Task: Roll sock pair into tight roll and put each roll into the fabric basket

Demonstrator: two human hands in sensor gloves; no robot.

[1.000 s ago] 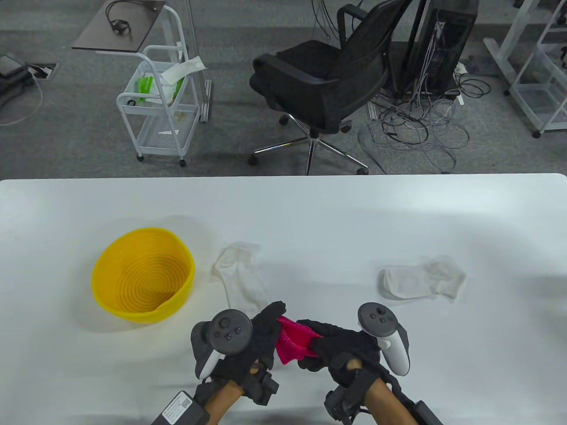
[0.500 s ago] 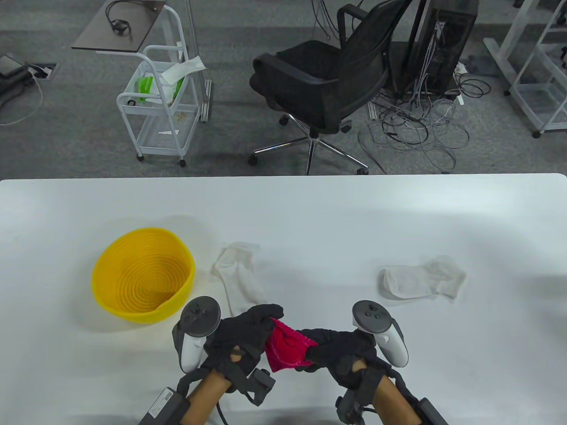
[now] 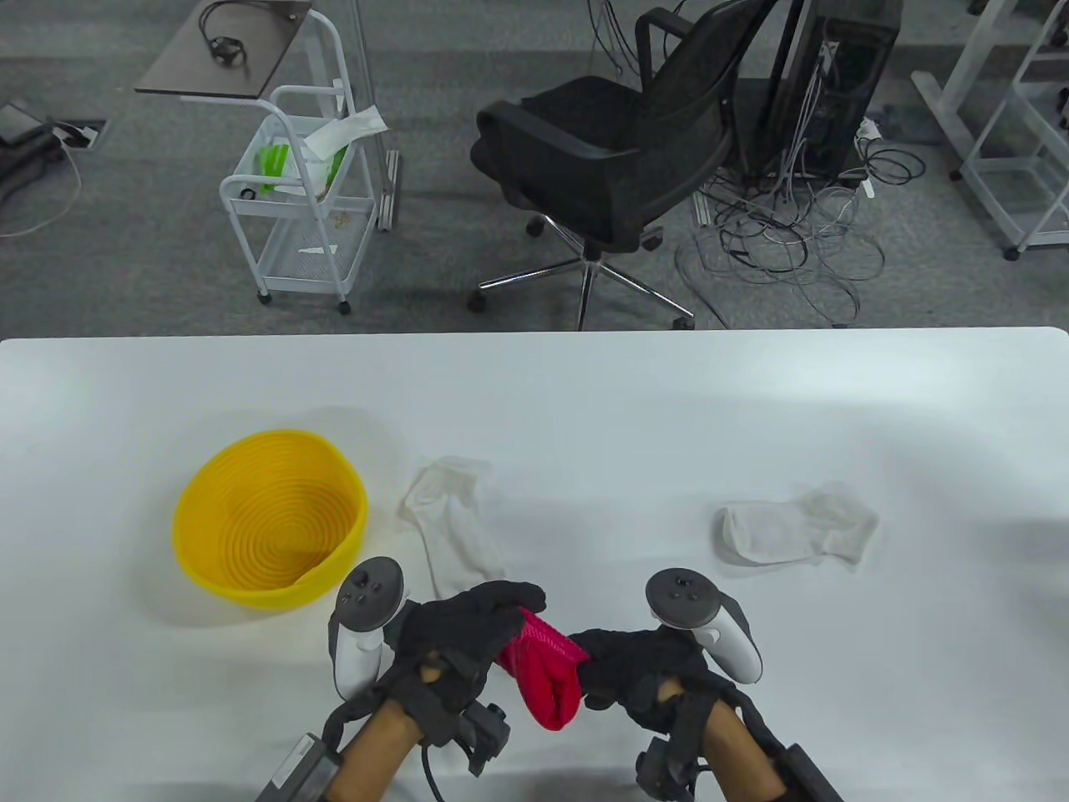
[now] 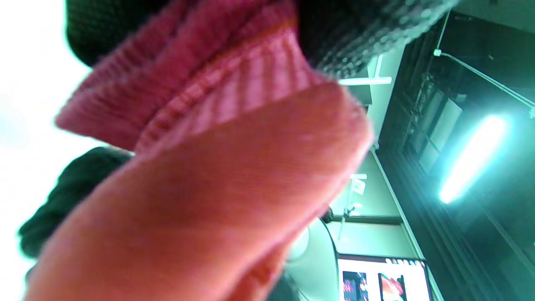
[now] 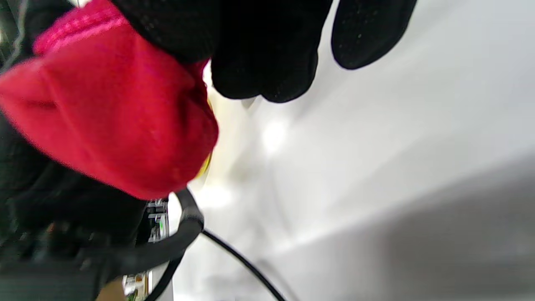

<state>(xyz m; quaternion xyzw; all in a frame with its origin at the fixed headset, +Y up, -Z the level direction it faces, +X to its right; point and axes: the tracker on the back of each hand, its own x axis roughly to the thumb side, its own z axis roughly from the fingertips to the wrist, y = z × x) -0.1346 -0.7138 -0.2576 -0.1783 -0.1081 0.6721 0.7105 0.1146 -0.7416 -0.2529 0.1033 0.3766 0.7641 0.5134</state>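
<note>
A red sock roll (image 3: 547, 675) is held between both gloved hands near the table's front edge. My left hand (image 3: 468, 622) grips its upper left end; my right hand (image 3: 622, 668) grips its right side. The roll fills the left wrist view (image 4: 217, 175), ribbed cuff uppermost, and shows at upper left in the right wrist view (image 5: 108, 121) under the right fingers (image 5: 267, 54). The yellow basket (image 3: 194, 501) stands empty at the left. One white sock (image 3: 451, 522) lies just right of the basket, another white sock (image 3: 793, 528) farther right.
The white table (image 3: 585, 401) stretches wide behind the hands. Beyond its far edge stand a black office chair (image 3: 618, 142), a white wire cart (image 3: 301, 192) and a tangle of cables (image 3: 793, 234) on the floor.
Both hands have shifted slightly left and toward the front edge, turning the red sock so its lower end now hangs down between them.
</note>
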